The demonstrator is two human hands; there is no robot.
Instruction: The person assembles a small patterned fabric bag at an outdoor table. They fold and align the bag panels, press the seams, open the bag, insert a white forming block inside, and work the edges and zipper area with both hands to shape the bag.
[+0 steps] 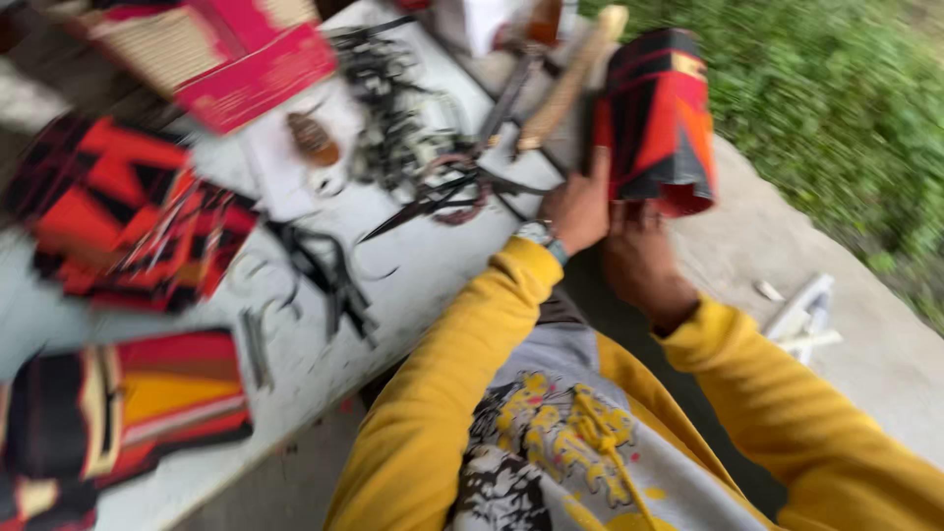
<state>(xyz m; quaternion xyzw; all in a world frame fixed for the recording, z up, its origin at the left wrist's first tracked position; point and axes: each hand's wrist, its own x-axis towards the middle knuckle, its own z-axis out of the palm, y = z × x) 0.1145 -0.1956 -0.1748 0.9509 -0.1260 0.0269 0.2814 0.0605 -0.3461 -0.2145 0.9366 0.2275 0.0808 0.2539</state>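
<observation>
Head view, blurred throughout. Upper right of centre: red, black and orange folded woven piece, held upright off the table edge, above grey concrete ground. Left hand against the lower left side of that woven piece, fingers pressed together and curled along its edge; silver wristwatch at the wrist, yellow sleeve running down to the lower centre. Right hand just below the woven piece, touching its lower edge from underneath, fingers closed on it, exact grip lost in the blur.

Centre of frame: long white table slanting from lower left to top centre. Just left of the left hand: black-handled scissors lying flat on the table. Above them: a dark tangle of black metal parts. Top centre: pale wooden stick lying diagonally. Upper left: pink-red cardboard box, tilted. Left edge: flat red and black patterned cloth. Lower left corner: rolled red, yellow and black cloth. Top right: green grass. Right edge, on the concrete: white scraps.
</observation>
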